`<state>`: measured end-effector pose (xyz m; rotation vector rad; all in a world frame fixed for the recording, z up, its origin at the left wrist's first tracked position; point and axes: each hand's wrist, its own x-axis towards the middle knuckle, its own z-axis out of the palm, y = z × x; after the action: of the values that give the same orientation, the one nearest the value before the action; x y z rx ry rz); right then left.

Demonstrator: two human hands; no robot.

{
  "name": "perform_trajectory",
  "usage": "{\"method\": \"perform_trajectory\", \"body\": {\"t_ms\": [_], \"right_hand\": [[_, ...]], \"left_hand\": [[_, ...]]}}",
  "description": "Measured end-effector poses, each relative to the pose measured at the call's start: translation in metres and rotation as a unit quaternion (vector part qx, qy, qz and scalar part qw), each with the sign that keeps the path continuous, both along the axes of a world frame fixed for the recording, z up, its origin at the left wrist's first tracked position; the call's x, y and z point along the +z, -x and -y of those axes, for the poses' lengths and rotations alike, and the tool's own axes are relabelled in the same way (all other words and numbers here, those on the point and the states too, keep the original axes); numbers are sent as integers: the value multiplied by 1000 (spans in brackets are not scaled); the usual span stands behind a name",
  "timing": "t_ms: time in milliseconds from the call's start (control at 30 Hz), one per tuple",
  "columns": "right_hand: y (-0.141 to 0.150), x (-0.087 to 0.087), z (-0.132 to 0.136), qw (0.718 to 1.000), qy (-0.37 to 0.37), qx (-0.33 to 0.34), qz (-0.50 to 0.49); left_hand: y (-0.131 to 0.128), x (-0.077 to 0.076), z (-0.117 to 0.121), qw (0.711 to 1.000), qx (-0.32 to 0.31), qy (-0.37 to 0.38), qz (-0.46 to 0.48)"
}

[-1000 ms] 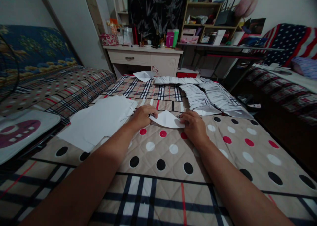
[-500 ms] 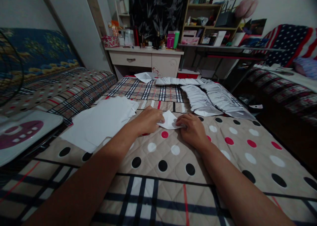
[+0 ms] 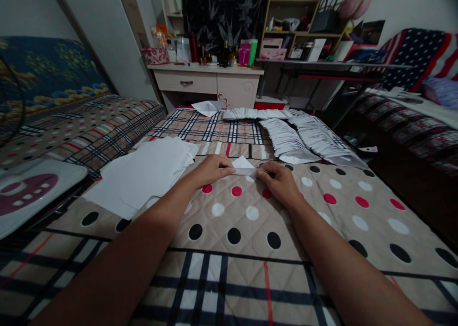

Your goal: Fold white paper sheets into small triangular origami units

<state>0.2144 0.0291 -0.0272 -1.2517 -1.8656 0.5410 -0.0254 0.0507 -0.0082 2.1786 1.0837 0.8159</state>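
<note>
A small folded piece of white paper (image 3: pixel 244 167) is held between my two hands just above the bedspread, its top a triangle and its lower edge a straight folded band. My left hand (image 3: pixel 213 168) pinches the paper's left end between thumb and fingers. At the right end, my right hand (image 3: pixel 277 177) grips it the same way, with the fingertips partly hidden. Left of my left hand lies a loose pile of white paper sheets (image 3: pixel 143 173). Beyond my right hand, rows of folded white papers (image 3: pixel 286 140) stand packed closely together.
The quilted bedspread (image 3: pixel 229 273) has dots and plaid bands. At the far edge are a single folded paper (image 3: pixel 207 108) and another packed row (image 3: pixel 255 114). A white and purple board (image 3: pixel 32 188) sits at left. A dresser (image 3: pixel 203 80) stands behind the bed.
The paper's lower part, flat toward me before, now shows as a folded-up straight band. Both hands have shifted slightly and now pinch its two ends. The view has tilted a little.
</note>
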Motion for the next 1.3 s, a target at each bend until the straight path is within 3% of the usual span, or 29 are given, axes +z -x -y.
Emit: {"method": "perform_trajectory", "body": {"t_ms": [233,567,867,1100,1300], "right_hand": [[0,0,-3,995,-15,-93,40],[-2,-1,-2,996,38,-84,6],[-11,14,0,992,118,30,-17],[-6,9,0,993,105,-56,9],[-4,9,0,994,78,-74,31]], "left_hand": [[-4,-14,-4,988,147,-23,-36],[-1,-18,-8,990,132,-36,-42],[4,-9,-4,994,92,-9,-50],[6,-10,-6,987,145,-40,-48],[7,-18,-10,986,157,-52,-34]]}}
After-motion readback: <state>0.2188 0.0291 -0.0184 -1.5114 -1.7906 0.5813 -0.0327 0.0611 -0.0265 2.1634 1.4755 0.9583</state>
